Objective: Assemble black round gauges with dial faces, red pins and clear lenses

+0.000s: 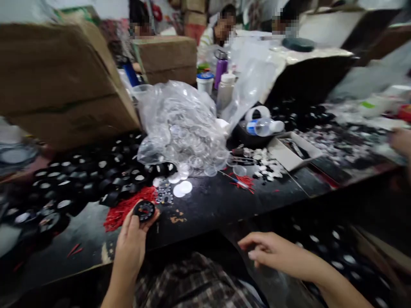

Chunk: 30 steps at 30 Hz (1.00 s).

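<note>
My left hand [135, 229] holds a round black gauge-like part [144, 211] at the table's front edge, its dark face with a red mark turned up. Right beside it lies a pile of red needles [123, 209]. My right hand [265, 250] hangs in front of the table, its fingers slightly bent and apart, with nothing seen in it. White discs [183, 188] and small patterned dark discs [164, 193] lie just behind the held part. A plastic bag [183, 115] full of clear round covers stands farther back.
Many black round housings [93, 175] cover the table's left side. A screwdriver [240, 182], an open small box [293, 149] and a bottle [265, 127] lie to the right. Cardboard boxes [58, 85] stand behind. People sit across; another person's hand [401, 141] is at far right.
</note>
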Available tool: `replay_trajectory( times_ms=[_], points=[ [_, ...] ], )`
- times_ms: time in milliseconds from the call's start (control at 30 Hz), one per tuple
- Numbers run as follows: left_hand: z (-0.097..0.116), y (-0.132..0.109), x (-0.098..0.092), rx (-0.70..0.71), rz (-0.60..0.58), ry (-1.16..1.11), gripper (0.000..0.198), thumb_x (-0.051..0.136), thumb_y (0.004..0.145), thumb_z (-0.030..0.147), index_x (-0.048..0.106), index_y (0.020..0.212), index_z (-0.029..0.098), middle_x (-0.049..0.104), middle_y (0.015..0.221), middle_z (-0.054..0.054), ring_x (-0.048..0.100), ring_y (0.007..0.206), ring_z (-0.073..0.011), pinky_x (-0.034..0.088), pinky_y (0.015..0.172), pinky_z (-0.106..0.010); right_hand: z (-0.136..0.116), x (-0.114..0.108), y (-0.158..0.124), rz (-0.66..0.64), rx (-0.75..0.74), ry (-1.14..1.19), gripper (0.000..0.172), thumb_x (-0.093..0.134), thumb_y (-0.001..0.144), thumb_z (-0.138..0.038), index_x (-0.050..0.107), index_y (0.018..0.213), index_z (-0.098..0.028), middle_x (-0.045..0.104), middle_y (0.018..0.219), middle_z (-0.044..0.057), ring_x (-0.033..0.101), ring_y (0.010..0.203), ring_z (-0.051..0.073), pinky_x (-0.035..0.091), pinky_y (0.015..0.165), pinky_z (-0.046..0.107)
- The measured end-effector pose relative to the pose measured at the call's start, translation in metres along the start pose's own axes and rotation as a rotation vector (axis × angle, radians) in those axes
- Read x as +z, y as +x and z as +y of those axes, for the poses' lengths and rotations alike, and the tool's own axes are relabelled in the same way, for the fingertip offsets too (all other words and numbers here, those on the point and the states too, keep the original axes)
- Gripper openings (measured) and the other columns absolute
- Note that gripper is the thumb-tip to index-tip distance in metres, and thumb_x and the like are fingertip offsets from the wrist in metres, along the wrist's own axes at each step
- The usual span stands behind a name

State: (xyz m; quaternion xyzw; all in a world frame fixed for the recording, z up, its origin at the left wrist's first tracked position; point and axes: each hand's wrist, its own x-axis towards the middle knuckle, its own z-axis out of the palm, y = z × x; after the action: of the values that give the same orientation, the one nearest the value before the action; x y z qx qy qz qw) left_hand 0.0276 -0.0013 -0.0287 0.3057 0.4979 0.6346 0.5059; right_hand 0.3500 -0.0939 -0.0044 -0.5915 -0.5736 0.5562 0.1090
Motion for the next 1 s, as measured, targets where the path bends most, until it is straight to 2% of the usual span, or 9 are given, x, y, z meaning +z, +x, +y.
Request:
replay_trajectory(
  times_ms=[67,167,233,300,433,600,700,833,1000],
  points=[
    [-0.003,0.001,-0.002,0.002,0.037,-0.021,0.031,0.069,0.075,0.043,0.067,0.097,0.022,0.073,0.093,-0.002,0.070,0.083,-0.0213,0.054,0.089,-0.047,-0.034,-0.008,0.018,-0.022,-0.184,0.035,0.026,0.048,0.088,-0.031,0.068,0.102,-0.021,0.070,0.091,0.004,0.067,0.074,0.015,0.052,0.072,0.026],
    [-0.006,0.001,-0.007,0.002,0.069,-0.045,0.030,0.068,0.076,0.043,0.068,0.099,0.024,0.073,0.099,-0.003,0.071,0.086,-0.0230,0.052,0.091,-0.051,-0.081,-0.023,0.068,0.281,-0.358,-0.182,0.026,0.045,0.091,-0.030,0.067,0.103,-0.023,0.067,0.087,0.002,0.065,0.076,0.015,0.051,0.076,0.027],
    [-0.008,0.000,-0.012,-0.026,0.049,-0.058,0.031,0.067,0.078,0.043,0.067,0.104,0.025,0.073,0.104,-0.004,0.070,0.092,-0.0245,0.049,0.096,-0.053,-0.099,-0.034,0.108,0.553,-0.307,-0.347,0.028,0.047,0.089,-0.027,0.063,0.112,-0.021,0.063,0.108,0.007,0.065,0.087,0.019,0.049,0.084,0.033],
    [-0.010,-0.001,-0.018,-0.056,0.020,-0.065,0.034,0.066,0.079,0.044,0.067,0.107,0.025,0.073,0.107,-0.006,0.069,0.098,-0.0263,0.047,0.099,-0.053,-0.105,-0.043,0.144,0.689,-0.222,-0.427,0.041,0.052,0.086,-0.025,0.054,0.126,-0.017,0.052,0.125,0.015,0.062,0.097,0.027,0.047,0.089,0.043],
    [-0.012,-0.003,-0.023,-0.130,0.026,-0.047,0.039,0.068,0.077,0.043,0.067,0.112,0.025,0.071,0.113,-0.006,0.068,0.100,-0.0283,0.047,0.099,-0.052,-0.106,-0.050,0.187,0.701,-0.178,-0.525,0.053,0.057,0.080,-0.019,0.049,0.132,-0.013,0.050,0.125,0.018,0.062,0.097,0.031,0.047,0.088,0.045],
    [-0.009,-0.003,-0.025,-0.172,0.012,0.050,0.042,0.066,0.078,0.044,0.065,0.116,0.024,0.067,0.121,-0.008,0.062,0.111,-0.0316,0.047,0.101,-0.050,-0.117,-0.042,0.209,0.634,-0.317,-0.569,0.043,0.053,0.085,-0.024,0.052,0.128,-0.018,0.053,0.120,0.012,0.063,0.086,0.020,0.049,0.088,0.037],
    [-0.009,-0.003,-0.032,-0.205,-0.014,0.097,0.044,0.067,0.077,0.044,0.065,0.117,0.025,0.066,0.123,-0.008,0.059,0.115,-0.0333,0.048,0.100,-0.050,-0.120,-0.039,0.214,0.609,-0.413,-0.571,0.035,0.052,0.085,-0.021,0.059,0.120,-0.019,0.058,0.114,0.009,0.062,0.091,0.020,0.048,0.090,0.035],
    [-0.011,-0.004,-0.037,-0.223,-0.053,0.098,0.048,0.068,0.075,0.047,0.065,0.118,0.025,0.068,0.120,-0.009,0.057,0.118,-0.0336,0.046,0.101,-0.049,-0.115,-0.048,0.213,0.700,-0.475,-0.537,0.029,0.047,0.087,-0.022,0.063,0.111,-0.019,0.060,0.107,0.011,0.059,0.097,0.024,0.048,0.087,0.039],
    [-0.001,-0.005,-0.023,-0.246,-0.028,-0.020,0.043,0.066,0.078,0.044,0.065,0.116,0.023,0.070,0.115,-0.009,0.062,0.110,-0.0303,0.048,0.099,-0.047,-0.119,-0.054,0.197,0.817,-0.514,-0.438,0.026,0.051,0.086,-0.033,0.067,0.099,-0.017,0.056,0.113,0.014,0.057,0.098,0.025,0.051,0.074,0.036]
  ],
)
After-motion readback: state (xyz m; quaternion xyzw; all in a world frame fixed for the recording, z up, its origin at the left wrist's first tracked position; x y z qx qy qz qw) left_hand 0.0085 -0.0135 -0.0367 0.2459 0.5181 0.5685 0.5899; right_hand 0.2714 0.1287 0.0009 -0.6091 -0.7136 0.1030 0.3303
